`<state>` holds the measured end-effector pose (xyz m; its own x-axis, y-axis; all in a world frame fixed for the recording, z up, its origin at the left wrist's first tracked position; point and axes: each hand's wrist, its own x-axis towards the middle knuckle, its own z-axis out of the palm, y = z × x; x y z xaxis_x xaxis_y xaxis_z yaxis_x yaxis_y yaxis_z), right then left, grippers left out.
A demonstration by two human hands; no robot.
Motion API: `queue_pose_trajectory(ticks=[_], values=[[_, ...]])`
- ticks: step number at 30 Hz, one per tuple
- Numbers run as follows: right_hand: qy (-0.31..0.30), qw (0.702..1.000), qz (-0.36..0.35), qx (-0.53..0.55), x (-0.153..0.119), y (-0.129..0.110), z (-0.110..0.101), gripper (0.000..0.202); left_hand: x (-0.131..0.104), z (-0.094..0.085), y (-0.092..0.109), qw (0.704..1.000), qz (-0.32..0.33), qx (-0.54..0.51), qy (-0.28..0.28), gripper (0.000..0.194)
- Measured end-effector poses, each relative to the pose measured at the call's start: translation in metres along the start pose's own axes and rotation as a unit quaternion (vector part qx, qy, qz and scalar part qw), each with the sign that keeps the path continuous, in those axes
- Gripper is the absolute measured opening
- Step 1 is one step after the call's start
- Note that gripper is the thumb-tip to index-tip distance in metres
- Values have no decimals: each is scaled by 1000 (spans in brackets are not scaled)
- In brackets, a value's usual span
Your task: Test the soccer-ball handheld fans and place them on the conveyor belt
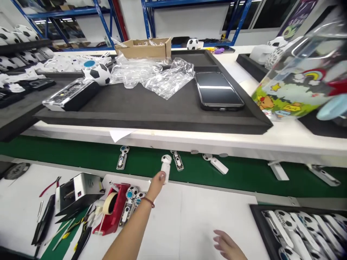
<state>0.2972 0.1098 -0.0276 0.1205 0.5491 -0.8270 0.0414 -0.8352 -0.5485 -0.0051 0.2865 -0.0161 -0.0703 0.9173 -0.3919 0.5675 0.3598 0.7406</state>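
My left hand reaches forward to the green conveyor belt and grips a small white handheld fan by its handle at the belt's near edge. My right hand hovers low over the white table, fingers apart and holding nothing. Similar soccer-pattern fan parts lie on the belt: one to the left, one just right of the held fan, and a white one further right.
A red tape dispenser, a small box machine and hand tools lie at the left. A black tray of fans sits at the right. Above the belt, a raised shelf carries a black mat, a phone, plastic bags and a soccer-ball fan.
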Motion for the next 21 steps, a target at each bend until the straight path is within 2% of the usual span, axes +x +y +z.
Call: queue_pose_trajectory(ticks=[3,5,7,9,12,14,15,16,17,19,20,21], values=[[-41,993,-52,94,-32,-42,37,63,-73,9,25,997,71,-35,-21,19],[-77,973,-84,201,-52,-67,56,66,-121,19,45,990,123,-52,-53,21],[-93,948,-96,290,-69,-83,68,61,-164,30,63,978,181,-47,-92,27],[-67,933,-84,344,-83,-91,74,55,-200,38,73,968,218,3,-120,33],[-9,935,-54,349,-99,-89,74,55,-238,41,72,954,236,29,-184,39],[-20,934,-45,355,-108,-85,70,51,-251,38,63,954,201,-72,-212,42],[-41,928,-44,369,-112,-83,69,47,-255,36,59,951,160,-151,-217,40],[-69,917,-50,389,-117,-82,67,44,-258,34,55,939,107,-236,-227,35],[-103,905,-62,408,-123,-80,66,41,-261,32,53,913,50,-322,-246,30],[-184,885,-90,417,-135,-76,67,40,-268,31,53,825,-37,-467,-315,36],[-224,878,-108,408,-141,-74,68,41,-273,31,56,778,-59,-515,-355,43],[-255,877,-126,387,-147,-72,69,42,-278,32,60,744,-68,-545,-381,49]])
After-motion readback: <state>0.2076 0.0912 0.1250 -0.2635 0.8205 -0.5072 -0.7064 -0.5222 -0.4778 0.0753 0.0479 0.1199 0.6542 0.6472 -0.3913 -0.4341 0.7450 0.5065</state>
